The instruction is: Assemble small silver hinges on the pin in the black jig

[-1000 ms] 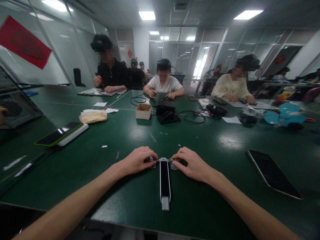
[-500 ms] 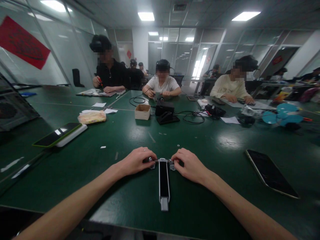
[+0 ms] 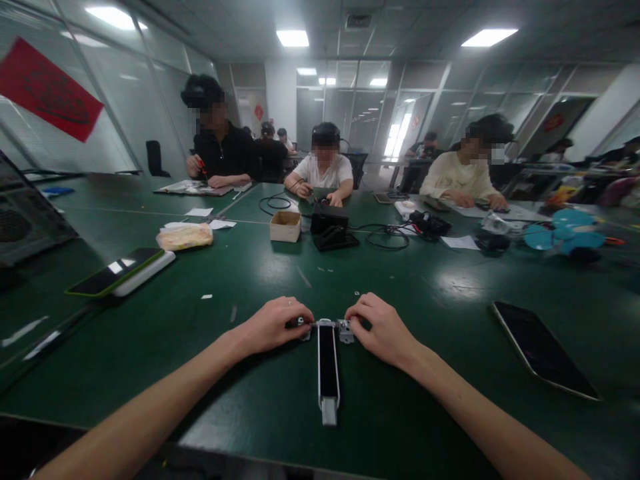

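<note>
A long black bar in a silver frame (image 3: pixel 329 367) lies on the green table (image 3: pixel 250 280), pointing toward me. Small metal brackets stick out on both sides of its far end. My left hand (image 3: pixel 273 325) is curled with its fingertips pinched on the left bracket (image 3: pixel 301 325). My right hand (image 3: pixel 383 328) is curled on the right bracket (image 3: pixel 345 329). Both hands rest on the table surface.
A dark tablet (image 3: pixel 543 347) lies at the right, a green-cased phone (image 3: pixel 117 270) on a white block at the left. Farther off sit a cardboard box (image 3: pixel 285 226), a black device with cables (image 3: pixel 331 227), a food bag (image 3: pixel 185 235) and three seated people.
My hands and the bar stay almost in place; my right fingers have shifted slightly off the bracket, which shows more now. The view has drifted a little.
</note>
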### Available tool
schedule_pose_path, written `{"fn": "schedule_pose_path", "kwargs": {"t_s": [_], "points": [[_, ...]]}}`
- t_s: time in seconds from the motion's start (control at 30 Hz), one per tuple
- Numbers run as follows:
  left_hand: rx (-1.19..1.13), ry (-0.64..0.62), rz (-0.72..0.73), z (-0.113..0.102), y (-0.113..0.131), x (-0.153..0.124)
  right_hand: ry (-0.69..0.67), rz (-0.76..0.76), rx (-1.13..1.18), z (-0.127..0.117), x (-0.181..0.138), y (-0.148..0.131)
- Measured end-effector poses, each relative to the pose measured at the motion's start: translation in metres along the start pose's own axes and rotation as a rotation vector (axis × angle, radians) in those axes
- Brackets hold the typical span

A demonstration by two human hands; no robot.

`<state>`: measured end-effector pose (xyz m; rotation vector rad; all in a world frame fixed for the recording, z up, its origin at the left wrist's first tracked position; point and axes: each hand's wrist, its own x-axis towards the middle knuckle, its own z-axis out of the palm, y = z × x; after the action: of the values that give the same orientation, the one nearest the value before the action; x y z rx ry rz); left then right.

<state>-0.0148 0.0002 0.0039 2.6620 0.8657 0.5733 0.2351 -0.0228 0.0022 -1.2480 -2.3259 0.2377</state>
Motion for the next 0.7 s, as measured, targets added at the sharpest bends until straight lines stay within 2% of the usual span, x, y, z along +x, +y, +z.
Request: {"fn": "schedule_pose_path", "kwargs": {"t_s": [0.13, 0.3, 0.47, 0.7], "points": [[-0.005, 0.002, -0.008, 0.001, -0.001, 0.000, -0.080, -0.007, 0.016, 0.000, 0.001, 0.000], [0.000, -0.017, -0.022, 0.000, 0.000, 0.000, 0.020, -0.014, 0.019, -0.002, 0.001, 0.001], [0.014, -0.014, -0.028, -0.001, 0.002, 0.001, -0.082, -0.016, 0.071, 0.000, 0.001, 0.004], [0.063, -0.005, 0.003, -0.001, 0.004, -0.001, 0.153, 0.081, 0.000, -0.002, 0.005, 0.036]]}}
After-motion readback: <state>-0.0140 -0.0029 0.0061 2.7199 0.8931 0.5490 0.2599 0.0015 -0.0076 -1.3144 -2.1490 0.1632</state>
